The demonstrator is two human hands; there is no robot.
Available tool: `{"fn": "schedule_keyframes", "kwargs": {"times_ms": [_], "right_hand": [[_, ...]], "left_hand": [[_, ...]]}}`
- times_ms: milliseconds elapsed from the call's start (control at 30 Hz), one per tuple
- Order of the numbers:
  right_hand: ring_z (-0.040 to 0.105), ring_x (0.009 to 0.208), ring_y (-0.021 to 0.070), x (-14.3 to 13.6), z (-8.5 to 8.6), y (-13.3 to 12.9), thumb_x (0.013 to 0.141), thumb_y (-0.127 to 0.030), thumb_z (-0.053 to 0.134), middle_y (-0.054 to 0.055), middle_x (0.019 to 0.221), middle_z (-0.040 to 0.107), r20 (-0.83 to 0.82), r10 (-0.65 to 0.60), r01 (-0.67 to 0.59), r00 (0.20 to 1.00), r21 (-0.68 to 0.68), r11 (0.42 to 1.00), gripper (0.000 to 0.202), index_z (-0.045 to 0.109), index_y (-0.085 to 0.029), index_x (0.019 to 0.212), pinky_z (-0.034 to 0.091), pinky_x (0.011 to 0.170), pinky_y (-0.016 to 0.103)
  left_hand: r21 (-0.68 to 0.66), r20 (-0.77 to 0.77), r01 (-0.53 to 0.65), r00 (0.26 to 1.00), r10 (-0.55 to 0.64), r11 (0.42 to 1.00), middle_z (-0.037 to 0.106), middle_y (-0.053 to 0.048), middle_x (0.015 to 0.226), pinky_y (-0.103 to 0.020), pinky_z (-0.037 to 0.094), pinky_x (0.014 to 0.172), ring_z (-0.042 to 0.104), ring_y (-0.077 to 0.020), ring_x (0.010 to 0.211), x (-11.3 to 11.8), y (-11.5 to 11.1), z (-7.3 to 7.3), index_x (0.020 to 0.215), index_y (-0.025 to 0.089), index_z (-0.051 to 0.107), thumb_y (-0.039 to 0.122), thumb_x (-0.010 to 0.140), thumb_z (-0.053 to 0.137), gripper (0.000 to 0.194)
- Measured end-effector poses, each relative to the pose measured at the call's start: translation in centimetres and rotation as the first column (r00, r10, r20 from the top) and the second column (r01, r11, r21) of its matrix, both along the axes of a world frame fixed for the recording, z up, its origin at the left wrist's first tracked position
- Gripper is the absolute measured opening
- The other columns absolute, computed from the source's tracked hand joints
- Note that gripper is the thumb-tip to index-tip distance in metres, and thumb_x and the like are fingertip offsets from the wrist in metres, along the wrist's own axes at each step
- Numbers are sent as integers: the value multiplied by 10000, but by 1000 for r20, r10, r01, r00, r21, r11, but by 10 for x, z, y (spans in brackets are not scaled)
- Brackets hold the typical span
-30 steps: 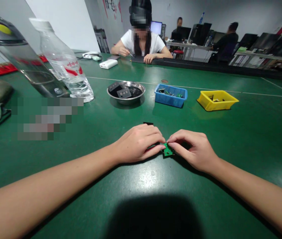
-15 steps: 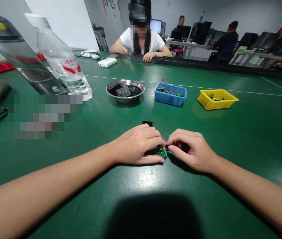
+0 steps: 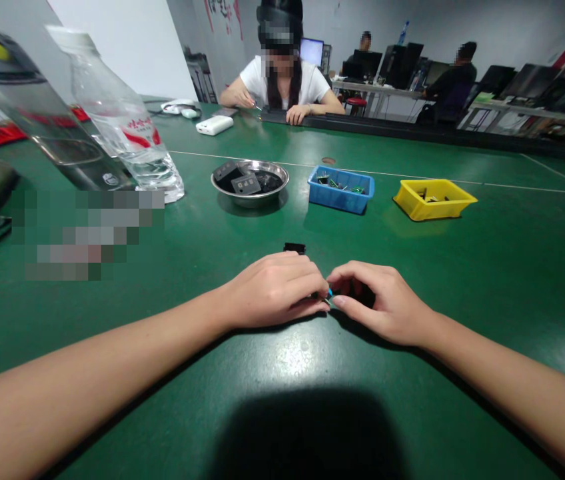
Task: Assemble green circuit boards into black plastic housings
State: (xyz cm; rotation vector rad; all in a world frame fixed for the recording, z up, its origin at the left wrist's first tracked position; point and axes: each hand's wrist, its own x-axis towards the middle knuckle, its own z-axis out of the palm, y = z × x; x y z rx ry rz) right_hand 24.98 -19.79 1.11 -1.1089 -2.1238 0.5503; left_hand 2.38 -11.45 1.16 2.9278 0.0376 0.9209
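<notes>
Part [image 3: 330,293] edged in blue sits pinched between left hand [image 3: 275,290] and right hand [image 3: 387,300], both nearly closed.

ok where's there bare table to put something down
Bare table spreads right of the right hand, nearer than the yellow bin, and between the forearms. It's crowded left, around the bottles, and tight between the left hand and the right. The pixelated patch can't be judged.

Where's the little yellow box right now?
In the head view, the yellow box sits on the green table, right of the blue tray, beyond the right hand.
</notes>
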Motion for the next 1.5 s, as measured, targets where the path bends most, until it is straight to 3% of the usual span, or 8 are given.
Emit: {"fn": "schedule_keyframes", "kwargs": {"times_ms": [167,567,867,1067,1500], "right_hand": [[638,756,140,1,0,1,973,-300,666,38,916,735,-35,14,-15,999,-28,999,224,684,-171,1155,497,696,255],[609,686,120,1,0,0,942,-321,722,9,821,709,-50,78,-79,996,-7,997,155,679,-182,995,472,641,228],[578,634,111,1,-1,-1,937,-258,682,-3,758,674,-42,16,-14,999,52,999,73,673,-185,941,458,610,225],[540,575,103,0,-1,-2,897,-221,667,-28,690,640,-60,-68,71,996,47,996,37,640,-200,883,432,564,222],[528,540,91,-1,-1,-2,886,-229,685,-33,652,620,-86,-96,98,992,15,995,96,627,-190,819,425,534,210]], "left_hand": [[21,127,29,991,-32,999,757,-51,854,-263,543,733,703,-139,773,-1,-1,1,993,157,662,252,1014,653,97],[-25,155,77,985,-72,997,794,-57,941,-237,575,801,761,-145,882,-2,-2,4,1024,188,637,232,986,689,78],[-4,131,-20,991,21,1000,748,-65,875,-272,545,749,717,-161,811,-1,0,4,979,160,637,381,941,756,253],[17,96,-80,992,78,997,746,-58,869,-280,523,737,701,-157,789,-3,2,4,951,166,665,408,970,710,247],[119,84,-36,996,26,992,727,-42,780,-307,475,672,641,-156,694,1,1,3,938,151,678,207,990,640,85]]}}
